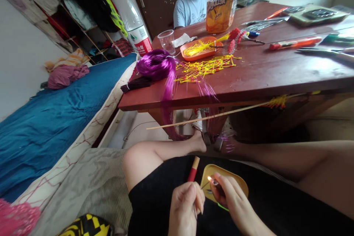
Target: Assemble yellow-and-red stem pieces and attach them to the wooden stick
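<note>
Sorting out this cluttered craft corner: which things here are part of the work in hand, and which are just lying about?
In hand: left hand grips red-wrapped stick; right hand holds lit lighter over yellow tray.

Lying about: purple thread bundle, water bottle, plastic cup, yellow strands.

Both hands, left hand (184, 206) around a red-wrapped stick (193, 171), right hand (231, 197) with a lit lighter (214, 182).

The person wears black shorts or a black skirt (166, 195) that covers the lap; which one it is cannot be told. The legs are bare from the knee down, and the feet are bare too. The left hand (185, 206) and the right hand (232, 199) are bare, with no rings, watch or sleeves showing.
</note>
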Demonstrator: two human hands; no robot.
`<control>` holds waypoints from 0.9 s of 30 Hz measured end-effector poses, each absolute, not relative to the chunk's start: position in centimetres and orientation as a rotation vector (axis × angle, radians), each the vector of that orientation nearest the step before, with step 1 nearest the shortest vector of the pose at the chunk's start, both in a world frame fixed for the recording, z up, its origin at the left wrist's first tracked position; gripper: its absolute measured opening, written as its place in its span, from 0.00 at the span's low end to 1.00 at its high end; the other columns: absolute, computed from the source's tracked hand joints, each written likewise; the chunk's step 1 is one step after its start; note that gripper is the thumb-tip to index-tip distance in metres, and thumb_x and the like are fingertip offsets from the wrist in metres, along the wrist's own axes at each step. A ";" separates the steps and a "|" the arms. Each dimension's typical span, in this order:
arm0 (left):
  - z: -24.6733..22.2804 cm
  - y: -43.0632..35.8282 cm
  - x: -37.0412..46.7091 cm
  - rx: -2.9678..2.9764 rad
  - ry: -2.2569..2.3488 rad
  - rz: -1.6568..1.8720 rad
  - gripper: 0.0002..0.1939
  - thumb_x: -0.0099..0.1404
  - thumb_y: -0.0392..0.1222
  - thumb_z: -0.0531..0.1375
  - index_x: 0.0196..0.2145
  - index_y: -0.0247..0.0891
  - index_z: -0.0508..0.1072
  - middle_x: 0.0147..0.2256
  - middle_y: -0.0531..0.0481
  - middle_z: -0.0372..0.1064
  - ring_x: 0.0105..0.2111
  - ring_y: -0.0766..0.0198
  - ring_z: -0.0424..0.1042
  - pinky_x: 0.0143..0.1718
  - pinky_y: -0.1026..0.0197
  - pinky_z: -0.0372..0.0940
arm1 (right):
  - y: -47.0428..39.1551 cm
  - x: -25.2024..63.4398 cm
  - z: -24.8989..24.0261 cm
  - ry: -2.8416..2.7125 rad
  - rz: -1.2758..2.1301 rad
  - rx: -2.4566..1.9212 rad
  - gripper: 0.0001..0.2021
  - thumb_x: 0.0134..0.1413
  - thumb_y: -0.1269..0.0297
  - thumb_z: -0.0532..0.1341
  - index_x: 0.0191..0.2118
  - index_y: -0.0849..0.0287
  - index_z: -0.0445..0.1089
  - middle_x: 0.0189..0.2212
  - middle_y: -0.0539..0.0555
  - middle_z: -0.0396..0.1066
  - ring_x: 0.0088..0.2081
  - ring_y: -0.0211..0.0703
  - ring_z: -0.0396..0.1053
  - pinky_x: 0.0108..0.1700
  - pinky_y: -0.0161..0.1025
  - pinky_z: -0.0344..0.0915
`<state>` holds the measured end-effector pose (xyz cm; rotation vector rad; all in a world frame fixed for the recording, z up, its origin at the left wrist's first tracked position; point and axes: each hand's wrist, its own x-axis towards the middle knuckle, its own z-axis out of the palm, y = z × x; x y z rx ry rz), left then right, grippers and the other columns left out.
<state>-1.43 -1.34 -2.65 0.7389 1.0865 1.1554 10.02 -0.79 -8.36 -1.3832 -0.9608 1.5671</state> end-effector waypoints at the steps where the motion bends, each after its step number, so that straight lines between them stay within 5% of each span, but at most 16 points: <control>1: -2.7 -1.4 -1.4 0.730 1.087 1.159 0.25 0.58 0.55 0.55 0.12 0.38 0.55 0.15 0.56 0.46 0.19 0.68 0.47 0.23 0.61 0.44 | -0.8 9.9 -8.0 -0.907 1.558 -1.394 0.23 0.50 0.42 0.52 0.21 0.58 0.66 0.23 0.52 0.64 0.28 0.41 0.64 0.31 0.34 0.66; 5: -2.7 -1.4 -1.6 0.707 1.079 1.175 0.24 0.58 0.54 0.55 0.13 0.38 0.55 0.15 0.56 0.46 0.20 0.68 0.47 0.24 0.61 0.44 | 0.1 10.9 -6.3 -0.824 1.610 -1.449 0.22 0.54 0.45 0.49 0.23 0.58 0.63 0.21 0.48 0.61 0.23 0.37 0.60 0.25 0.32 0.62; 9: -2.5 -1.1 -1.8 0.688 1.098 1.217 0.23 0.59 0.52 0.56 0.13 0.38 0.56 0.15 0.56 0.46 0.21 0.67 0.48 0.25 0.61 0.45 | 1.0 13.3 -7.2 -1.371 1.538 -1.454 0.15 0.59 0.55 0.46 0.28 0.57 0.61 0.20 0.47 0.63 0.22 0.37 0.62 0.24 0.31 0.59; 13: -2.3 -0.9 -1.9 0.673 1.122 1.216 0.23 0.58 0.52 0.57 0.13 0.38 0.57 0.16 0.56 0.47 0.21 0.67 0.48 0.25 0.61 0.45 | 0.2 13.9 -10.7 -2.180 1.172 -1.723 0.11 0.51 0.78 0.49 0.33 0.62 0.67 0.32 0.59 0.72 0.30 0.43 0.71 0.31 0.34 0.61; 16: -2.3 -0.9 -1.9 0.665 1.114 1.209 0.23 0.57 0.53 0.57 0.13 0.38 0.57 0.16 0.56 0.47 0.21 0.67 0.47 0.25 0.62 0.45 | -1.0 12.7 -12.7 -2.308 1.117 -1.788 0.15 0.45 0.83 0.50 0.35 0.65 0.70 0.35 0.64 0.73 0.30 0.48 0.73 0.29 0.35 0.61; 23: -3.2 -0.6 -2.5 0.647 1.132 1.192 0.25 0.55 0.56 0.58 0.12 0.38 0.58 0.15 0.56 0.48 0.20 0.68 0.49 0.24 0.62 0.43 | 2.0 14.2 -7.9 -2.344 0.895 -1.624 0.11 0.48 0.76 0.54 0.35 0.59 0.72 0.33 0.58 0.75 0.35 0.48 0.73 0.34 0.37 0.66; 27: -3.2 -0.1 -2.4 0.648 1.082 1.173 0.25 0.54 0.56 0.59 0.11 0.37 0.60 0.14 0.56 0.49 0.18 0.69 0.48 0.23 0.62 0.42 | 8.9 18.3 2.0 -1.905 0.176 -1.401 0.10 0.55 0.61 0.53 0.31 0.56 0.69 0.28 0.53 0.72 0.30 0.44 0.69 0.32 0.37 0.64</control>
